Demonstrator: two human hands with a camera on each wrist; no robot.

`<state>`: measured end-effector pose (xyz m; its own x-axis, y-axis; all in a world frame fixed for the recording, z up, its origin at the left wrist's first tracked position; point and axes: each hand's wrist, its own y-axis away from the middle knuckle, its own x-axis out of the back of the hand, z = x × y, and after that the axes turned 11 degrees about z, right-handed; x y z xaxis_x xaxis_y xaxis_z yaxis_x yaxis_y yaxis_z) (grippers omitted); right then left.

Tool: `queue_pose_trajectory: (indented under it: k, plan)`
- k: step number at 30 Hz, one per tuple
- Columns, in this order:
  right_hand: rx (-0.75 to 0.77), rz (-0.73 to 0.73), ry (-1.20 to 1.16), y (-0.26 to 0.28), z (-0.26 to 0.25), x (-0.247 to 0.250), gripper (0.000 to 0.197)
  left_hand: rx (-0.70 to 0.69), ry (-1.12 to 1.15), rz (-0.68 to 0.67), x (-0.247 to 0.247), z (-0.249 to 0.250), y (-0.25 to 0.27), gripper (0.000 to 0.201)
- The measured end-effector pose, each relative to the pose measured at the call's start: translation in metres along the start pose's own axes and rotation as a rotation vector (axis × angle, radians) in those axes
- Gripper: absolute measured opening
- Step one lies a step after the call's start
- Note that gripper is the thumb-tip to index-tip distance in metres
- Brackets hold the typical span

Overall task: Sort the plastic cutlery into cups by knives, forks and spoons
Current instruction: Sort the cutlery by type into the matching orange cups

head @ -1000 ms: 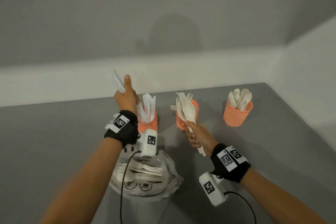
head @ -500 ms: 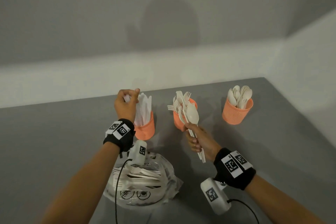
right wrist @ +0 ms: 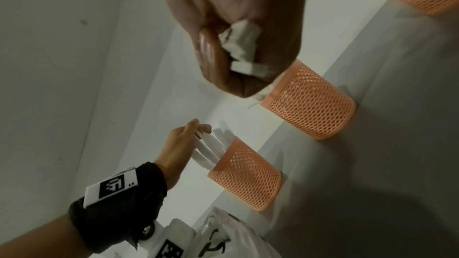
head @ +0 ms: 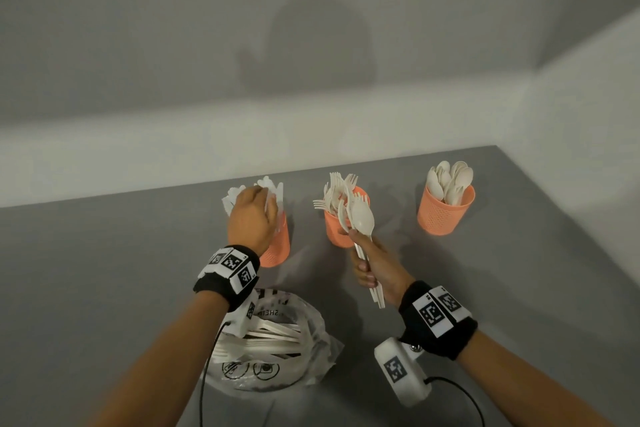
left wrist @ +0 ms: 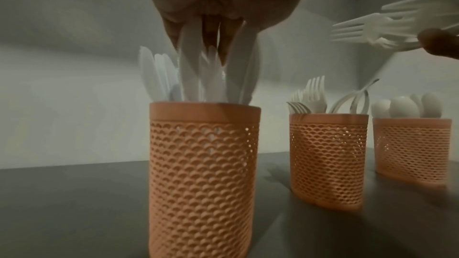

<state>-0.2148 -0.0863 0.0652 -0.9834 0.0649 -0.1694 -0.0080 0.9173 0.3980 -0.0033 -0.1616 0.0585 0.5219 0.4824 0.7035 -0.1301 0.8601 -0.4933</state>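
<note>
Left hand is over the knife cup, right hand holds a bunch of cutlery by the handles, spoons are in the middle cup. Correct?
One thing is off: the middle cup holds forks; the spoons stand in the right cup, as the head view shows. The rest holds: the left hand is over the knife cup, and the right hand holds a bunch of cutlery by the handles.

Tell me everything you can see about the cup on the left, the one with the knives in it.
The knife cup is an orange plastic cylinder with a smooth rim band above a scale-patterned mesh wall. It stands upright on the grey table, leftmost of three matching cups and apart from them. White plastic knives stand in it, blades up. The left hand is over its mouth, fingers down among the knives.
</note>
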Motion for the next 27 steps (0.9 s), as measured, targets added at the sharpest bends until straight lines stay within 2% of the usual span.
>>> queue_pose_trajectory:
  k: [4, 6, 8, 10, 12, 13, 15, 19, 24, 27]
  plan:
    - [0.002, -0.042, -0.024, 0.004, 0.000, 0.001, 0.019, -0.028, 0.003, 0.083, 0.007, 0.008, -0.001, 0.055]
    - [-0.005, -0.055, -0.074, 0.005, -0.002, 0.002, 0.020, 0.014, 0.147, 0.162, 0.015, 0.022, -0.001, 0.052]
    - [0.001, -0.055, -0.100, 0.005, -0.003, 0.001, 0.021, 0.107, 0.355, 0.175, 0.023, 0.045, 0.008, 0.045]
    - [0.028, -0.049, -0.083, 0.007, -0.004, -0.001, 0.025, 0.212, 0.461, 0.059, 0.028, 0.070, 0.023, 0.037]
    - [0.068, -0.054, -0.033, 0.009, -0.003, -0.005, 0.024, 0.280, 0.553, -0.144, 0.023, 0.086, 0.041, 0.032]
    - [0.088, -0.064, -0.018, 0.011, -0.002, -0.007, 0.022, 0.278, 0.578, -0.212, 0.018, 0.092, 0.049, 0.031]
    - [0.118, -0.085, -0.012, 0.015, -0.002, -0.011, 0.020, 0.268, 0.578, -0.257, 0.008, 0.097, 0.060, 0.032]
    - [0.118, -0.061, 0.000, 0.022, 0.000, -0.012, 0.020, 0.357, 0.678, -0.207, 0.000, 0.098, 0.068, 0.034]
    - [0.118, 0.054, 0.057, 0.026, -0.001, -0.002, 0.021, 0.575, 0.911, 0.020, 0.017, 0.099, 0.050, 0.031]
    - [0.115, 0.047, 0.071, 0.026, -0.001, 0.007, 0.027, 0.655, 1.009, 0.023, 0.029, 0.097, 0.037, 0.025]
